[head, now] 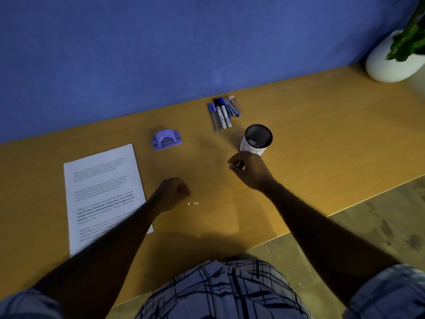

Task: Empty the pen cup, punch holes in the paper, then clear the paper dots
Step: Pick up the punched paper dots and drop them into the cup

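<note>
A printed white paper sheet (101,194) lies at nine o'clock on the wooden desk (310,157); the left hand (171,193), grip clenched, rests beside three white paper dots (192,203); the right hand (247,169) pinches something small just below the black mesh pen cup (257,140) at two o'clock.

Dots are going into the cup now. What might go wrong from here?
Three paper dots still lie loose on the desk beside the left hand; a sweep of the forearm could scatter them. The right hand is pinched close to the mesh cup, so a bump might tip it and spill the scraps inside. The left forearm also crosses the paper and may drag it.
</note>
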`<state>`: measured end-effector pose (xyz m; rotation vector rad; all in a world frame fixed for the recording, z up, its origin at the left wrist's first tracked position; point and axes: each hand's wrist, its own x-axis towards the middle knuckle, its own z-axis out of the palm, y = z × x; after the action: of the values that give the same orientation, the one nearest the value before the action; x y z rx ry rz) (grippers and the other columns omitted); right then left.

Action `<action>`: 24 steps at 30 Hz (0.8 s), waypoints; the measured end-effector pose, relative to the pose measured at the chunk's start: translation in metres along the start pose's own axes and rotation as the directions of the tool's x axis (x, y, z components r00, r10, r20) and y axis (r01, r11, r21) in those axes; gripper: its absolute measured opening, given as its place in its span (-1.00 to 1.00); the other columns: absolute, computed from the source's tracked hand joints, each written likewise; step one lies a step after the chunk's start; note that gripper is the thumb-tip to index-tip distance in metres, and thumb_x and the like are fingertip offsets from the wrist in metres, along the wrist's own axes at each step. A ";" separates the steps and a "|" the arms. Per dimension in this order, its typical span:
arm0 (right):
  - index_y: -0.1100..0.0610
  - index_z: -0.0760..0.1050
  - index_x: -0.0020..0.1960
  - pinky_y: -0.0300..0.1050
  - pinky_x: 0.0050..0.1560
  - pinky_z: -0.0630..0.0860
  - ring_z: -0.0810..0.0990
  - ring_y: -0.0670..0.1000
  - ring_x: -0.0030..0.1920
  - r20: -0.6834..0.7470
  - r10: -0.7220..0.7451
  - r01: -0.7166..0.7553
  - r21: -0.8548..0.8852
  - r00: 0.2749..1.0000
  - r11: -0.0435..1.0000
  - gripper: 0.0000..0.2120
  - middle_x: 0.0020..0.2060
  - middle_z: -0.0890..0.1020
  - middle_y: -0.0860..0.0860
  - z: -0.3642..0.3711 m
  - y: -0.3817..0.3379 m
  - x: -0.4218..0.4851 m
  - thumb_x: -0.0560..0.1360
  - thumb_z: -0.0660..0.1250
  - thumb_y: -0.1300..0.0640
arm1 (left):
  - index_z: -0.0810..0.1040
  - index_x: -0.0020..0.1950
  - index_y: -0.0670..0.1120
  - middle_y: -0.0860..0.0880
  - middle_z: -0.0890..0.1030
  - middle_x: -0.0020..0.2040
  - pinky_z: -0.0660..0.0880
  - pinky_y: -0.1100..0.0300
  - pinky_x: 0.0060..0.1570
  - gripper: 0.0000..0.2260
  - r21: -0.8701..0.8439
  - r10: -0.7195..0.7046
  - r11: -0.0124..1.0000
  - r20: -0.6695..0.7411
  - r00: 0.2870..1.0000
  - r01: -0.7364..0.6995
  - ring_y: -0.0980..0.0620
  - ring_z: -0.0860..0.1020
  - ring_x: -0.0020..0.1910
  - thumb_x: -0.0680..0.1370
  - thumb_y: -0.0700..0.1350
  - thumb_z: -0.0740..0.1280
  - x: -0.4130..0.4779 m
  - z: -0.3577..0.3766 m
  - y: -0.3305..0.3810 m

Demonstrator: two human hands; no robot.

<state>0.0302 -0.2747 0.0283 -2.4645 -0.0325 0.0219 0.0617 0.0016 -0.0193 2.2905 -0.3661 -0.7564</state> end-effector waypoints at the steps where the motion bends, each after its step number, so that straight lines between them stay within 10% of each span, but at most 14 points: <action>1: 0.17 0.65 -0.02 -0.28 -0.16 0.41 0.54 -0.10 -0.23 0.036 0.004 -0.005 0.009 0.999 1.000 -0.89 -0.12 0.66 0.05 0.012 -0.004 -0.005 0.46 0.42 0.23 | 0.54 -0.20 0.00 0.06 0.59 -0.23 0.52 0.22 -0.12 -0.88 0.031 0.006 1.000 -0.003 1.000 -0.006 0.09 0.58 -0.17 0.49 -0.12 0.45 -0.004 0.001 -0.003; 10: 0.15 0.62 0.01 0.00 -0.06 0.57 0.61 0.08 -0.07 0.305 -0.004 0.024 -0.062 0.952 0.998 -0.85 -0.03 0.64 0.09 0.088 -0.037 -0.038 0.48 0.38 0.13 | 0.65 -0.01 -0.05 0.01 0.65 -0.02 0.54 0.16 0.05 -0.87 0.276 0.183 0.949 -0.081 0.980 -0.155 0.07 0.57 -0.05 0.49 -0.04 0.42 -0.027 0.016 -0.014; 24: 0.02 0.60 0.06 0.00 0.04 0.57 0.59 0.05 0.04 0.226 -0.002 0.043 -0.178 0.974 0.983 -0.85 0.05 0.63 -0.01 0.117 -0.051 -0.041 0.52 0.31 0.12 | 0.65 0.01 -0.05 0.00 0.65 -0.02 0.50 0.16 0.04 -0.83 0.331 0.115 0.942 -0.177 0.977 -0.051 0.02 0.57 -0.02 0.55 0.00 0.33 -0.030 0.029 -0.006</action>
<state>-0.0147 -0.1626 -0.0304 -2.6319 -0.1674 0.3010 0.0207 0.0047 -0.0282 2.6118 -0.5253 -0.4482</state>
